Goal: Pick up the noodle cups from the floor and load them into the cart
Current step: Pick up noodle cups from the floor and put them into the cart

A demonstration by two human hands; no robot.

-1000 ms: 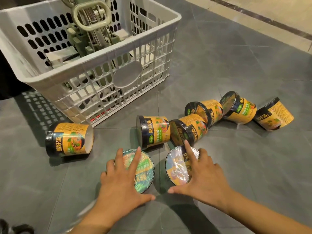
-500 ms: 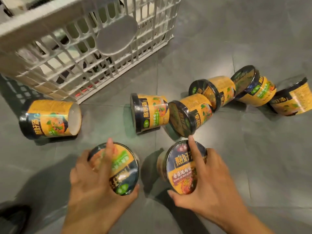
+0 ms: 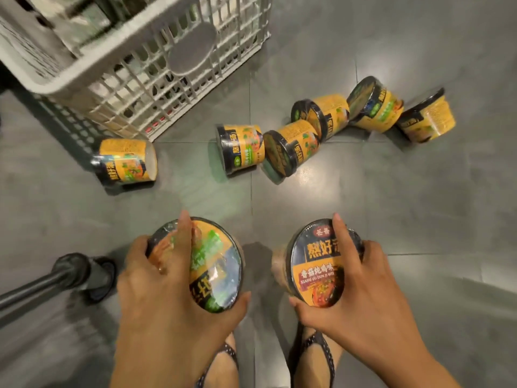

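Noodle cups (image 3: 200, 264) (image 3: 321, 261) are gripped lid-up, one in each closed hand, left hand (image 3: 165, 298) and right hand (image 3: 361, 298), with the cart (image 3: 134, 63) at eleven o'clock, nearer the left hand.

one view only, a wide-angle camera worn on the head, facing steeply down at the floor (image 3: 419, 219) from close above. the hands fill the lower middle of the frame, with the person's feet at the bottom edge directly beneath. the basket (image 3: 117, 65) sits in the upper left, its straight lines bowed by the lens.
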